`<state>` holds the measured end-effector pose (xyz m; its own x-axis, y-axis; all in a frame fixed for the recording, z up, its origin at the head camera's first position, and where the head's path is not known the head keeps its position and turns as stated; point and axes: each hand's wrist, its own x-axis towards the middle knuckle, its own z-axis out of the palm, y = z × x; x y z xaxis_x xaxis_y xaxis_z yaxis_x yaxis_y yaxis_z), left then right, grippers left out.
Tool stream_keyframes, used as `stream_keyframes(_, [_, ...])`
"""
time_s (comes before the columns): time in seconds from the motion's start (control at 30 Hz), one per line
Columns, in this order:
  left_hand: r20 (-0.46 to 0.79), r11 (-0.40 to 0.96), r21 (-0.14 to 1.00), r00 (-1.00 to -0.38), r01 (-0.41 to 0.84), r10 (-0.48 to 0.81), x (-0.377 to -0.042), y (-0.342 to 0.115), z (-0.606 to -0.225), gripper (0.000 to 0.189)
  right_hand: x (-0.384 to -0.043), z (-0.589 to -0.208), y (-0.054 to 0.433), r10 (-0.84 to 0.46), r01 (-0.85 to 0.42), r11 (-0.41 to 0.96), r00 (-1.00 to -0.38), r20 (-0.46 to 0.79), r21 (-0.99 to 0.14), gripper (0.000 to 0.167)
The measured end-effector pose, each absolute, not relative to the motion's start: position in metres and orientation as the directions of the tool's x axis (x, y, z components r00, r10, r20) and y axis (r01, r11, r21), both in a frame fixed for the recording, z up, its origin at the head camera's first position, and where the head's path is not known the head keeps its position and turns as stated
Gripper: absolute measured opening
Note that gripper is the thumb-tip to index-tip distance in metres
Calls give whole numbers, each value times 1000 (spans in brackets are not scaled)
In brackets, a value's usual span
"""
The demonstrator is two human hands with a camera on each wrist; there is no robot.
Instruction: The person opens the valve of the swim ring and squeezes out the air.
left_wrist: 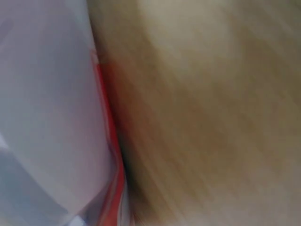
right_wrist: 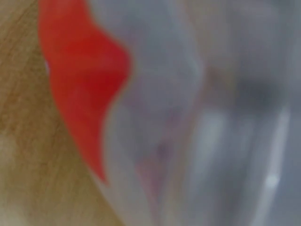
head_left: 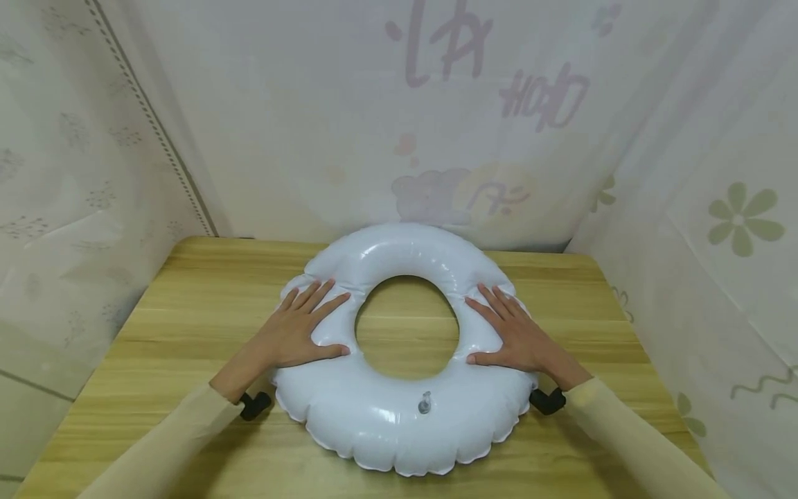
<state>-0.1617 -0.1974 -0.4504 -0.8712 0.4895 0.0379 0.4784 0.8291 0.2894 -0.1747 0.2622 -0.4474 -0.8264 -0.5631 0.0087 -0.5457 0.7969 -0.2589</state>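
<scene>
A white inflated swim ring (head_left: 402, 251) lies flat on the wooden table, its outer seam crinkled into scallops. My left hand (head_left: 298, 331) rests on the ring's left side, fingers spread and thumb pointing at the centre hole. On the opposite side, my right hand (head_left: 516, 338) presses with its fingers spread likewise, denting the surface. A clear valve (head_left: 424, 403) stands up from the near part of the ring. The left wrist view catches the ring's side (left_wrist: 51, 103) with a red edge, and the blurred right wrist view shows a red patch (right_wrist: 84, 80) near its seam.
The wooden table (head_left: 206, 305) has rounded far corners. Patterned pale curtains (head_left: 299, 138) hang behind it and along both sides. A black wrist-worn device (head_left: 255, 406) sits under the left wrist, another (head_left: 547, 400) under the right.
</scene>
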Motion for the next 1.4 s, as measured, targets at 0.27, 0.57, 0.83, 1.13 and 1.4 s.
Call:
stream_keyframes(0.27, [25, 836, 292, -877, 465, 479, -162, -196, -449, 100, -176, -451, 263, -564, -547, 798, -826, 6, -254, 107])
stream_keyframes(0.57, [26, 841, 282, -880, 462, 475, -165, -197, -450, 99, -178, -452, 263, -560, -540, 798, -829, 2, -266, 108])
stream_keyframes(0.83, [9, 843, 281, -880, 458, 475, -166, -195, -450, 99, -176, -453, 263, -550, -528, 804, -835, -4, -273, 107])
stream_keyframes(1.13, [-4, 845, 281, -880, 455, 475, -166, -195, -450, 99, -174, -456, 264, -552, -529, 804, -834, -11, -271, 105])
stream_keyframes(1.4, [0, 842, 289, -880, 455, 475, -168, -195, -449, 99, -176, -454, 264, -560, -538, 793, -828, 6, -287, 103])
